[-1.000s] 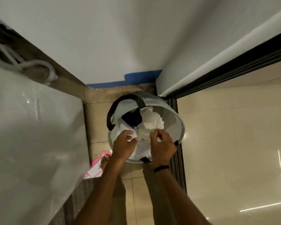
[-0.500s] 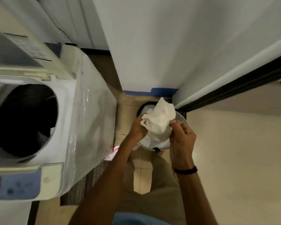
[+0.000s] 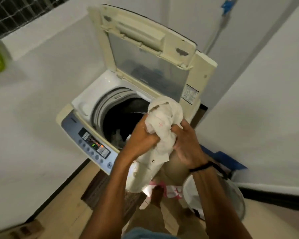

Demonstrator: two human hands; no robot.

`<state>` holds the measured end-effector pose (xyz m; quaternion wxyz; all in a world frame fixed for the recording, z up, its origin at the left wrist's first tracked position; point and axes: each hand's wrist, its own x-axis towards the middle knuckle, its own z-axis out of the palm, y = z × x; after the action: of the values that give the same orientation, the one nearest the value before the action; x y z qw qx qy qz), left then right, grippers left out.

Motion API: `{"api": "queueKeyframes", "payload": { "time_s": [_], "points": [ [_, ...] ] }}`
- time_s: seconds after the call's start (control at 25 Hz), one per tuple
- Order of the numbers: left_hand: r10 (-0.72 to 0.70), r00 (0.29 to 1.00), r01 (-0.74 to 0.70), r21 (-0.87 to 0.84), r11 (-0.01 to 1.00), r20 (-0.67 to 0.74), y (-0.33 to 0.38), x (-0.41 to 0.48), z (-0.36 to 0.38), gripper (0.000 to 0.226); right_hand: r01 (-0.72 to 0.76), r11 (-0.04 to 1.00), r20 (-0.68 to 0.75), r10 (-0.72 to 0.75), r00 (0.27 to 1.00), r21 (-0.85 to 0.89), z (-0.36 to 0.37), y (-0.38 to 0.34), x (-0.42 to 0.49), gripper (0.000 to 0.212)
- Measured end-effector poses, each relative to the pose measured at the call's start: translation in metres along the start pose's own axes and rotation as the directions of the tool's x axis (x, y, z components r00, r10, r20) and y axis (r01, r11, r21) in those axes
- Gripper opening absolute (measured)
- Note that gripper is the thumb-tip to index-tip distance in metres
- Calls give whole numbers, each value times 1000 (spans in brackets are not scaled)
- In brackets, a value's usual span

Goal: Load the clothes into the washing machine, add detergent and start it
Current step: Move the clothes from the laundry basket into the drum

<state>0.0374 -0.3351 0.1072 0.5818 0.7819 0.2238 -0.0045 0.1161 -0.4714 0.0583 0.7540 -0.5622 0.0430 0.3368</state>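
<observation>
Both hands are clamped on one crumpled off-white shirt (image 3: 164, 118): the left hand (image 3: 141, 137) bunches its near side and the right hand (image 3: 186, 145) fists the other side, holding it over the four o'clock edge of the washing machine (image 3: 83, 104) opening. The likeliest slip is the loose tail hanging below the wrists at six o'clock. If the bundle is let go this far back, that tail could drape over the rim or fall outside onto the floor instead of into the drum (image 3: 121, 118). It might also brush the control panel (image 3: 93, 145) at eight o'clock, where lights are lit, and press a button. The raised lid (image 3: 145, 54) at twelve o'clock looks steady, but a knock could bring it down. The shirt is soft, thin and wrinkled, with a small button and a faint red mark. The drum is a dark round well ringed in ribbed grey plastic, with some pale clothes (image 3: 117, 137) already at the bottom. The lid is yellowed hard plastic around a clear window. The laundry basket (image 3: 235, 197) at five o'clock is round, with fine mesh walls.
</observation>
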Motion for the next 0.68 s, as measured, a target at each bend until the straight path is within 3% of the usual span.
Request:
{"api": "queueKeyframes", "payload": {
  "time_s": [0.04,0.12,0.2,0.28,0.32,0.36,0.44,0.48,0.56,0.64,0.68],
  "points": [
    [43,996,-40,49,998,-82,-6,7,-19,64,65,995,34,-63,997,-74,27,-6,14,40],
    [120,968,-103,88,991,-221,-17,20,-54,66,141,990,137,-137,981,-18,64,-6,37,43],
    [108,935,-94,57,994,-337,-31,30,-82,58,83,989,241,-110,964,121,85,-7,54,39],
    [62,909,-41,59,997,-411,-50,44,-95,51,-2,998,287,-16,958,63,97,8,77,34],
    [10,913,42,117,992,-409,-65,49,-98,51,-10,994,258,38,965,-112,99,22,91,33],
    [-52,928,127,181,975,-368,-84,56,-100,56,17,924,203,66,977,-381,98,36,99,32],
    [-269,930,338,292,895,-251,-110,61,-91,72,12,630,54,47,997,-776,80,64,112,18],
    [-348,909,405,290,867,-228,-119,60,-83,76,-5,537,5,18,1000,-843,69,74,112,6],
    [-406,880,453,177,874,-246,-125,56,-59,71,-22,483,-45,-37,998,-875,48,85,102,17],
    [-392,881,425,82,901,-265,-117,54,-27,58,-39,529,-133,-140,981,-848,21,91,83,17],
    [-353,899,382,68,922,-259,-112,53,-9,49,-58,600,-216,-195,957,-798,8,90,70,16]
  ]
}}
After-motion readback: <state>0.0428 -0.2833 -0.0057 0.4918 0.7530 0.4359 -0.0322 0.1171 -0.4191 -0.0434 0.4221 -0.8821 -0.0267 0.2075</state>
